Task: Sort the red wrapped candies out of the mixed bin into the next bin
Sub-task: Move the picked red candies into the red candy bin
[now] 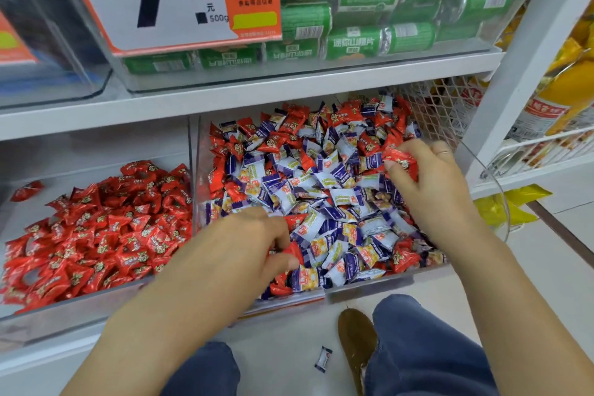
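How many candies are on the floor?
1: a purple-and-white wrapped candy lies on the floor in front of the mixed bin, just left of the brown shoe. More may be hidden behind the legs.

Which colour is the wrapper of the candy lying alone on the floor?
The candy on the floor has a white and dark purple wrapper, seen in the head view.

I see the mixed bin [321, 190] at twelve o'clock, the next bin [96, 228] touching it at nine. Both my hands are in the mixed bin: left [257, 244] near, right [424, 177] farther, at two.
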Tool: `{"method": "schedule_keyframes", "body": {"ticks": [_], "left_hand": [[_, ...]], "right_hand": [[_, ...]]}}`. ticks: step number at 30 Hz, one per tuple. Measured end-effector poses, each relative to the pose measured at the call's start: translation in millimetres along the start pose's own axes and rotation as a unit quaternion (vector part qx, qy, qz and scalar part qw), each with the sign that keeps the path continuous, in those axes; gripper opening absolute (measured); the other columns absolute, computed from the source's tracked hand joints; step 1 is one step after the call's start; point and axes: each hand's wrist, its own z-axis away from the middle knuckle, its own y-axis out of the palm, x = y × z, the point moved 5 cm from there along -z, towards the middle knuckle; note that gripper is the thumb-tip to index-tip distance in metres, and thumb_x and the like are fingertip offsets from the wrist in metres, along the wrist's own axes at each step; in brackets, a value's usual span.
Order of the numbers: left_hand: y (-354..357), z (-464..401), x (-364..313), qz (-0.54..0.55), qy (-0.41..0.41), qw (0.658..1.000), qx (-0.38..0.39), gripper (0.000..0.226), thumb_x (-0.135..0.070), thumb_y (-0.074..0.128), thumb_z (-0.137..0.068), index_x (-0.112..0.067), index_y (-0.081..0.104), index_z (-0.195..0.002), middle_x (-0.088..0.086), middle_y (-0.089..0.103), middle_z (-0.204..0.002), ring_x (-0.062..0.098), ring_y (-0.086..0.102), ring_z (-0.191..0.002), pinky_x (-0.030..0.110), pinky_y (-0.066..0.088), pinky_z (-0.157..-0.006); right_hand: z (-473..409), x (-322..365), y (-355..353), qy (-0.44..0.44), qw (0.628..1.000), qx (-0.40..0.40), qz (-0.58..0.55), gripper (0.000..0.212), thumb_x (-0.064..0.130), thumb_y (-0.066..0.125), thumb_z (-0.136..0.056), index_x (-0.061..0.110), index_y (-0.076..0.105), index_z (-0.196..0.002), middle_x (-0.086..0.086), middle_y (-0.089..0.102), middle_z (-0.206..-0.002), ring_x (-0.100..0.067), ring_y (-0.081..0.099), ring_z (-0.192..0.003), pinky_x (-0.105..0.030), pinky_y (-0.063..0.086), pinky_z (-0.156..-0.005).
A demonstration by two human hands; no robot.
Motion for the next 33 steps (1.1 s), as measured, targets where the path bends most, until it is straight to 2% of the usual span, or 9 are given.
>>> {"method": "schedule_keyframes", "body": {"ticks": [3, 7, 9, 13, 17, 21, 27, 30, 33], "left_hand": [[13, 1, -8, -0.059, -0.001, 0.998, 0.025, 0.033, -0.048, 0.051, -0.091, -0.029, 0.042, -0.116, -0.009, 0.044, -0.109, 0.016, 0.056, -0.1, 0.033, 0.047, -0.081], [18, 0, -13, -0.108, 0.007, 0.994, -0.012, 0.04, -0.017, 0.048, -0.093, -0.027, 0.03, -0.128, -0.005, 0.044, -0.118, 0.02, 0.06, -0.096, 0.033, 0.048, -0.067], [15, -2, -15, -0.079, 0.01, 0.997, -0.019, 0.043, -0.019, 0.04, -0.095, -0.031, 0.023, -0.134, -0.005, 0.042, -0.117, 0.02, 0.06, -0.091, 0.032, 0.045, -0.065], [-5, -4, -13, -0.044, 0.002, 0.995, -0.086, 0.02, -0.034, 0.032, -0.098, -0.034, 0.039, -0.117, -0.007, 0.039, -0.101, 0.017, 0.056, -0.075, 0.031, 0.046, -0.063], [-8, -10, -5, -0.071, -0.055, 0.988, -0.124, 0.028, -0.052, 0.036, -0.093, -0.024, 0.04, -0.097, -0.008, 0.038, -0.093, 0.018, 0.052, -0.076, 0.028, 0.038, -0.06], [-3, -15, -5, -0.053, -0.047, 0.99, -0.119, 0.025, -0.044, 0.044, -0.095, -0.022, 0.043, -0.108, -0.007, 0.044, -0.105, 0.015, 0.047, -0.074, 0.027, 0.036, -0.062], [7, -19, -12, -0.085, -0.023, 0.991, -0.097, 0.03, -0.042, 0.041, -0.097, -0.03, 0.041, -0.125, -0.011, 0.048, -0.117, 0.015, 0.059, -0.096, 0.031, 0.05, -0.07], [6, -20, -12, -0.059, -0.025, 0.99, -0.124, 0.023, -0.04, 0.042, -0.097, -0.029, 0.043, -0.117, -0.012, 0.053, -0.112, 0.013, 0.056, -0.079, 0.025, 0.039, -0.057], [-4, -18, -14, -0.004, -0.036, 0.983, -0.18, 0.014, -0.035, 0.046, -0.095, -0.026, 0.046, -0.107, -0.011, 0.051, -0.073, 0.007, 0.044, -0.053, 0.018, 0.023, -0.044]], "right_hand": [[6, -2, -7, -0.001, 1.0, -0.006, -0.008, 0.028, 0.027, 0.053, -0.094, 0.011, 0.054, -0.117, -0.008, 0.047, -0.111, -0.018, 0.042, -0.083, -0.025, 0.027, -0.068], [13, 2, -18, 0.009, 0.999, 0.014, -0.035, 0.014, 0.023, 0.058, -0.087, 0.017, 0.055, -0.1, 0.002, 0.046, -0.058, -0.014, 0.041, -0.051, -0.03, 0.028, -0.049], [16, 1, -24, 0.019, 0.999, 0.034, -0.034, 0.009, 0.023, 0.06, -0.082, 0.019, 0.053, -0.086, 0.0, 0.049, -0.051, -0.016, 0.044, -0.048, -0.026, 0.034, -0.052], [25, -8, -33, 0.029, 0.992, 0.12, -0.002, 0.015, 0.034, 0.065, -0.08, 0.024, 0.057, -0.072, 0.002, 0.063, -0.055, -0.013, 0.059, -0.055, -0.029, 0.043, -0.056], [38, -20, -28, 0.032, 0.968, 0.247, 0.03, 0.036, 0.063, 0.067, -0.067, 0.027, 0.064, -0.071, 0.003, 0.063, -0.06, -0.012, 0.057, -0.056, -0.035, 0.045, -0.057], [43, -20, -20, 0.047, 0.955, 0.29, 0.034, 0.054, 0.074, 0.061, -0.055, 0.024, 0.068, -0.073, 0.002, 0.066, -0.063, -0.007, 0.058, -0.055, -0.029, 0.043, -0.054], [45, -9, -6, -0.002, 0.943, 0.305, 0.132, 0.046, 0.063, 0.063, -0.074, 0.017, 0.06, -0.068, 0.0, 0.061, -0.066, -0.01, 0.056, -0.065, -0.029, 0.041, -0.058], [43, -11, -4, -0.019, 0.948, 0.293, 0.122, 0.034, 0.051, 0.064, -0.079, 0.018, 0.06, -0.074, -0.001, 0.061, -0.071, -0.014, 0.055, -0.068, -0.031, 0.04, -0.059], [38, -18, -12, -0.005, 0.972, 0.231, 0.046, 0.024, 0.045, 0.065, -0.081, 0.021, 0.064, -0.08, 0.0, 0.064, -0.072, -0.016, 0.059, -0.069, -0.034, 0.046, -0.063]]}}
